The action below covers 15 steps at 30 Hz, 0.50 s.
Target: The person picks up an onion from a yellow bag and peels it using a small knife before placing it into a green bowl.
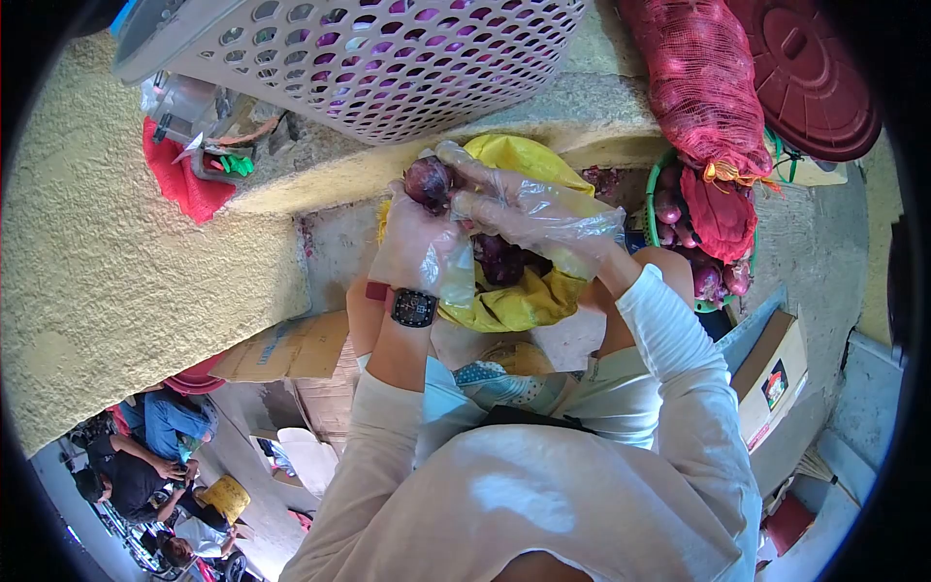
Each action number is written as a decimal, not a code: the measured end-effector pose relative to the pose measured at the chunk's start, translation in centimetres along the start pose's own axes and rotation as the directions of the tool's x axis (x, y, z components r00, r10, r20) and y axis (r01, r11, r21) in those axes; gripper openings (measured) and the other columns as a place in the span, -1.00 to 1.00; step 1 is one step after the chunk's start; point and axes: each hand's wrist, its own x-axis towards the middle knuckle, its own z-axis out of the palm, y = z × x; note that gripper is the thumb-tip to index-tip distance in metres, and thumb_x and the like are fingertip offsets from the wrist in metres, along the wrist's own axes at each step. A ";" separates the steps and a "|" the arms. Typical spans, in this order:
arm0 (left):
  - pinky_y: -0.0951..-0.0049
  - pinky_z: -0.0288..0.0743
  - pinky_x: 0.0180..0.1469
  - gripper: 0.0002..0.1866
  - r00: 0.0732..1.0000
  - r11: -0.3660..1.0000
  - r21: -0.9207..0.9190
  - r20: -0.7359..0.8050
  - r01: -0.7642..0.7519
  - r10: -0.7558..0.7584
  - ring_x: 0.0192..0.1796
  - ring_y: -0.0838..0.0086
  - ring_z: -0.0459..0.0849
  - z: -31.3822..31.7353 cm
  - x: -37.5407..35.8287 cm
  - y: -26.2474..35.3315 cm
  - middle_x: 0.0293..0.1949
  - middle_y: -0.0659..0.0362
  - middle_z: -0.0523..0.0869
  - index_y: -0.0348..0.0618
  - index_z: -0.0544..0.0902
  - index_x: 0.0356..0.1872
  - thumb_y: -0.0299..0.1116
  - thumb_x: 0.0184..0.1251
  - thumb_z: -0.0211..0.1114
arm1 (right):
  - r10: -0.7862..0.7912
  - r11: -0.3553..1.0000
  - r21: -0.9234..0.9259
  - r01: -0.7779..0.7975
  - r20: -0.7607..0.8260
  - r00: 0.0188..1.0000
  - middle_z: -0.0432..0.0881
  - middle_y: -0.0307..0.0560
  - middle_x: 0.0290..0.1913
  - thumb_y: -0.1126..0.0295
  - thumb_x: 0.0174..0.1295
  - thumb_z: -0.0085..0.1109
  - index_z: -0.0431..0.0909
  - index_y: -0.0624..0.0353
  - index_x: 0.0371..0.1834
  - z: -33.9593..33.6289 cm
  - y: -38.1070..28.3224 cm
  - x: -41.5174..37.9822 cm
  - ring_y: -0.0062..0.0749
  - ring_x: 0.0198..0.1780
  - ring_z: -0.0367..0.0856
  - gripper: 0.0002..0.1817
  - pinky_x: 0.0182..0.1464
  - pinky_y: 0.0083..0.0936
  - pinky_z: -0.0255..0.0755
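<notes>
A red onion point(428, 184) is gripped in my left hand point(417, 238), which wears a clear plastic glove, with a black watch at the wrist. My right hand point(524, 209), gloved the same way, has its fingers drawn together beside the onion's right side; whether they pinch a bit of skin is too small to tell. Under both hands lies an open yellow sack point(514, 308) between my legs, with dark onions point(499, 260) inside.
Above stands a grey perforated basket point(436, 73) of onions on a ledge. At right are a red mesh sack point(698, 78), a dark red lid point(800, 68), a green basket point(653, 218) of onions and a cardboard box point(776, 378). People point(136, 475) sit at lower left.
</notes>
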 end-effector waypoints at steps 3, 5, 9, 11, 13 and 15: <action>0.31 0.65 0.01 -0.55 0.998 0.987 -0.146 -0.028 -0.064 0.061 -0.13 0.25 0.84 0.4 0.1 -1.0 -0.20 0.02 0.86 -0.32 0.67 0.05 -0.21 0.26 0.51 | 0.061 0.998 0.014 -0.061 0.044 0.997 0.46 -0.22 0.42 0.21 0.58 0.11 0.05 0.00 0.73 -0.3 -0.4 -0.1 -0.54 0.13 0.54 -0.27 0.28 -0.55 0.46; 0.28 0.65 -0.03 -0.52 0.995 0.994 -0.091 -0.078 -0.062 0.055 -0.10 0.25 0.84 0.4 0.2 -0.7 -0.21 0.01 0.86 -0.33 0.66 0.05 -0.20 0.23 0.52 | 0.066 0.997 0.023 -0.067 0.059 0.996 0.46 -0.22 0.43 0.21 0.58 0.12 0.05 0.00 0.73 -0.5 -0.6 -0.2 -0.56 0.13 0.53 -0.27 0.28 -0.56 0.46; 0.23 0.69 -0.01 -0.49 0.998 0.995 0.084 -0.028 -0.061 0.064 -0.09 0.16 0.83 0.1 -0.9 1.0 -0.15 -0.03 0.82 -0.33 0.64 0.09 -0.03 0.44 0.38 | -0.018 0.994 -0.105 0.021 0.025 1.000 0.59 -0.14 0.25 0.12 0.53 0.12 0.13 -0.02 0.70 -0.6 -0.5 -0.3 -0.51 0.04 0.55 -0.27 0.20 -0.54 0.45; 0.17 0.70 0.09 -0.38 0.995 0.922 -0.387 -0.091 -0.004 -0.034 0.01 0.10 0.78 0.9 -1.1 1.6 -0.05 -0.08 0.76 -0.32 0.60 0.14 0.16 0.63 0.10 | -0.054 0.992 -0.115 0.053 -0.002 0.999 0.69 -0.04 0.12 0.04 0.48 0.12 0.19 -0.03 0.68 -0.7 -0.9 -0.5 -0.43 -0.01 0.58 -0.26 0.14 -0.50 0.45; 0.15 0.68 0.16 -0.34 0.986 0.913 -0.389 -0.153 -0.120 0.065 0.05 0.11 0.75 2.0 -0.3 -0.8 -0.01 -0.08 0.73 -0.31 0.57 0.17 0.21 0.65 -0.01 | 0.014 0.998 -0.066 -0.013 0.016 1.000 0.65 -0.13 -0.01 0.04 0.49 0.13 0.20 -0.04 0.68 -1.1 -1.7 -1.0 -0.49 -0.14 0.51 -0.26 0.02 -0.53 0.45; 0.13 0.66 0.24 -0.29 0.962 0.893 -0.381 -0.218 -0.238 0.163 0.09 0.11 0.72 2.5 0.9 -1.3 0.02 -0.09 0.71 -0.30 0.55 0.19 0.25 0.67 -0.13 | 0.066 0.996 -0.066 -0.064 0.036 0.997 0.62 -0.25 0.03 0.07 0.53 0.12 0.18 -0.08 0.69 -1.5 -1.7 -0.8 -0.59 -0.19 0.42 -0.29 -0.08 -0.60 0.39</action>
